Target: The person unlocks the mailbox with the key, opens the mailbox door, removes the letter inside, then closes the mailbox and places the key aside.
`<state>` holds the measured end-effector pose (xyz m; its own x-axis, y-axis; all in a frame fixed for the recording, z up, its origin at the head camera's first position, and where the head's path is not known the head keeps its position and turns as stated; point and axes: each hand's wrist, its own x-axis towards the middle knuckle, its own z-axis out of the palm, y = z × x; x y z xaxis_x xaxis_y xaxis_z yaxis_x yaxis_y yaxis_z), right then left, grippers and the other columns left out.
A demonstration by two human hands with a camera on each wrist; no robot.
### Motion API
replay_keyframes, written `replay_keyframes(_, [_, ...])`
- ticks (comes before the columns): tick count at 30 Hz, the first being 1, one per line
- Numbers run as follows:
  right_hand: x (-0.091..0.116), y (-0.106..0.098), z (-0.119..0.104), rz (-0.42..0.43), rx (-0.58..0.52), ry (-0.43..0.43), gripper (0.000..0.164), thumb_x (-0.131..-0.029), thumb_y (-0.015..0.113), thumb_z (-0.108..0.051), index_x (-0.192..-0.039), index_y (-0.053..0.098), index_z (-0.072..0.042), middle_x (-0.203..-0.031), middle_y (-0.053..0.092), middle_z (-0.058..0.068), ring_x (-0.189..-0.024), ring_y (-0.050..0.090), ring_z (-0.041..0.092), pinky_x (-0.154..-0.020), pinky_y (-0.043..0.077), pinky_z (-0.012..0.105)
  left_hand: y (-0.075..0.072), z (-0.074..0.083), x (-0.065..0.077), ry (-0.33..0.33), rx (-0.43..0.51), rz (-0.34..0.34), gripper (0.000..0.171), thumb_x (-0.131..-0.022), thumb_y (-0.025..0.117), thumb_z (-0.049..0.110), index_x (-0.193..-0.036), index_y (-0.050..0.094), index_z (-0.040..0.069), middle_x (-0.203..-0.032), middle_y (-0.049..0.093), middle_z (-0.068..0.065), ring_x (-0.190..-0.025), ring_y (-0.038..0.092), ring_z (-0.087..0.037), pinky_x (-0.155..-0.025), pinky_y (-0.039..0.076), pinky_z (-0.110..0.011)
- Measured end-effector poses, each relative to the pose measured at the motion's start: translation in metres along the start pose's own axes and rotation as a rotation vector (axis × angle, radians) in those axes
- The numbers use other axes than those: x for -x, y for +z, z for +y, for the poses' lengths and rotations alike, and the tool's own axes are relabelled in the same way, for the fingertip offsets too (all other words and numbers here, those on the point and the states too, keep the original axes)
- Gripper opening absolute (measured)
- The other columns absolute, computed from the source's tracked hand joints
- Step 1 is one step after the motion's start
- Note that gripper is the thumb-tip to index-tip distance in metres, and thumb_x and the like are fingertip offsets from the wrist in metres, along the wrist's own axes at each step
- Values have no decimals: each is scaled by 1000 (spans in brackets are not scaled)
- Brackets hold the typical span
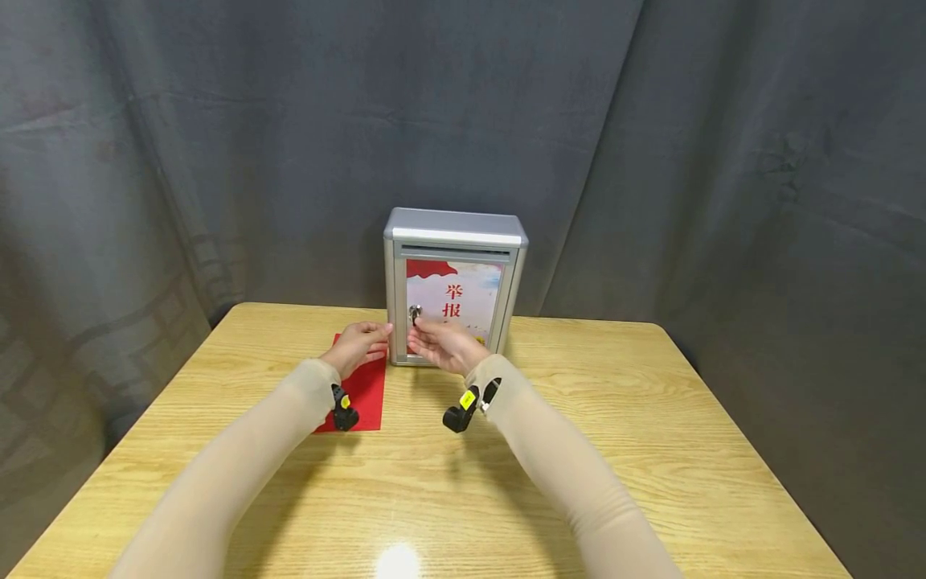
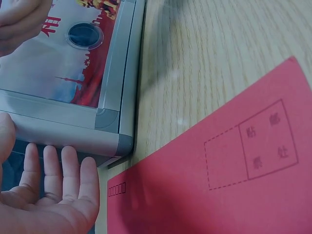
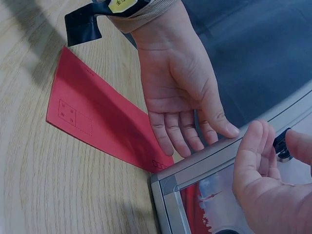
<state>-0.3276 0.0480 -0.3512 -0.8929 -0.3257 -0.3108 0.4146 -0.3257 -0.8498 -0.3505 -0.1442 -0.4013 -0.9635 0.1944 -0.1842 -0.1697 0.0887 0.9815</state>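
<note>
A silver metal letter box (image 1: 457, 219) stands upright near the table's back, with a slot across its upper front and a printed door panel (image 1: 477, 281) bearing red characters. At the lock on the door's left side, my right hand (image 1: 447, 346) pinches a black-headed key (image 3: 281, 141) between thumb and fingers. My left hand (image 1: 356, 346) is at the box's left side. In the left wrist view its fingers (image 2: 70, 170) extend along that side, slightly bent, with the thumb by the front edge. Below the left hand, a red envelope (image 1: 367, 394) lies flat on the table.
The wooden table (image 1: 615, 418) reaches out on both sides of the box. Dark grey curtains (image 1: 289, 145) hang close behind it and at both sides. A black wrist camera (image 1: 460, 414) hangs below the right sleeve.
</note>
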Motion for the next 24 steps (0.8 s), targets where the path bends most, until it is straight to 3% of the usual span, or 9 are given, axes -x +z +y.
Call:
replay_keyframes(14, [-5, 1, 1, -3, -79, 42, 10, -100, 51, -7, -92, 57, -3, -90, 60, 9, -77, 62, 13, -73, 57, 20, 1, -1, 0, 26, -6, 6, 65, -100, 53, 30, -143, 27, -10, -143, 39, -29, -132, 42, -40, -114, 35, -46])
replay_keyframes(24, [-4, 5, 0, 36, 13, -17, 6, -98, 54, -6, -97, 59, -3, -86, 58, 6, -75, 58, 11, -70, 56, 17, 2, -1, -1, 19, 0, 17, 65, -99, 54, 31, -143, 28, -8, -143, 39, -27, -132, 43, -38, -113, 35, -44])
